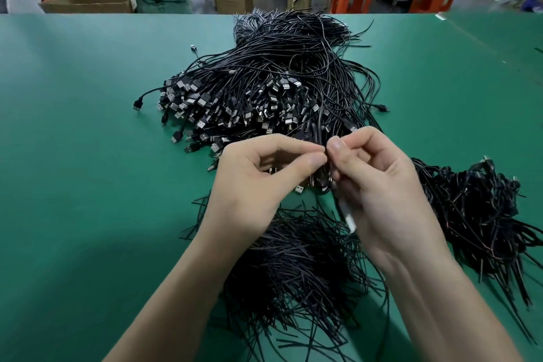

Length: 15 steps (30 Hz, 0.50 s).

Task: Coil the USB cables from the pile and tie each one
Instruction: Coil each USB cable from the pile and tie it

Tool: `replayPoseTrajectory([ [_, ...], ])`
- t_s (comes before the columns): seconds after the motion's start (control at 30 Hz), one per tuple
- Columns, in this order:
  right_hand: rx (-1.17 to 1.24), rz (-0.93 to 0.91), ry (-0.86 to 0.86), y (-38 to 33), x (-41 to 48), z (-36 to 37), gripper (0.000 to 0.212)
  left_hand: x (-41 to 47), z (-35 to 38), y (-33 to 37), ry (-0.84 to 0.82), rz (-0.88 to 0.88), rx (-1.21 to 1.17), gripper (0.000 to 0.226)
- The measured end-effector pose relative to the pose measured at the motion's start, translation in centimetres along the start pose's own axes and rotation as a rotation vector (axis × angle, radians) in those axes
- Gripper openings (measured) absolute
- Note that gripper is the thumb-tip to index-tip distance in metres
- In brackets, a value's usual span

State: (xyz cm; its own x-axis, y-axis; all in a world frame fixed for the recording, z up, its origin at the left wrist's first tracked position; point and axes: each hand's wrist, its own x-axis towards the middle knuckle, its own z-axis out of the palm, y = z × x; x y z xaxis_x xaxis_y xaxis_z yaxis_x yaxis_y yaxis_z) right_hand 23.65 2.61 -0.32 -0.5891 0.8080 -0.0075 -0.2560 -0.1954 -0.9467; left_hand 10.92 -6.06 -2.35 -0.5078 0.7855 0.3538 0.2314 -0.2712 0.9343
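Where left hand and right hand pinch, cable mostly hidden.

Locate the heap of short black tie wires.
Head view: the short black tie-wire heap lies on the green table at bottom centre, between the forearms, below the black USB cable pile.

Pile: loose black USB cables, 12 o'clock on bench. Plugs are fanned along its 7 o'clock edge, wire tails run off toward 1 o'clock.
Cable: centre, bunched, pinched between left hand and right hand. A pale end hangs toward 6 o'clock.
Ties: heap of short black strands, 6 o'clock.
Bundles: dark tangled heap of coiled cables, 3 o'clock, apart from pile.
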Motion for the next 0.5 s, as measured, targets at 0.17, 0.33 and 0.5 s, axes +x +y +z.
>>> replayPoseTrajectory([
  [0.17, 0.063, 0.035, -0.038, 0.05, 0.25, 0.08, 0.015, 0.29, -0.36, -0.03, 0.031, -0.053, -0.030, 0.045],
  [0.33, 0.290, 0.185, -0.049, 0.49, 0.48, 0.00, 0.011, -0.07, -0.09, 0.03, 0.016, 0.282, 0.392, 0.038],
  [0.5, 0.365, 0.222, 0.034, 0.56, 0.89, -0.11, 0.016, -0.04, -0.45, -0.08, -0.005, 0.344, 0.466, 0.028],
])
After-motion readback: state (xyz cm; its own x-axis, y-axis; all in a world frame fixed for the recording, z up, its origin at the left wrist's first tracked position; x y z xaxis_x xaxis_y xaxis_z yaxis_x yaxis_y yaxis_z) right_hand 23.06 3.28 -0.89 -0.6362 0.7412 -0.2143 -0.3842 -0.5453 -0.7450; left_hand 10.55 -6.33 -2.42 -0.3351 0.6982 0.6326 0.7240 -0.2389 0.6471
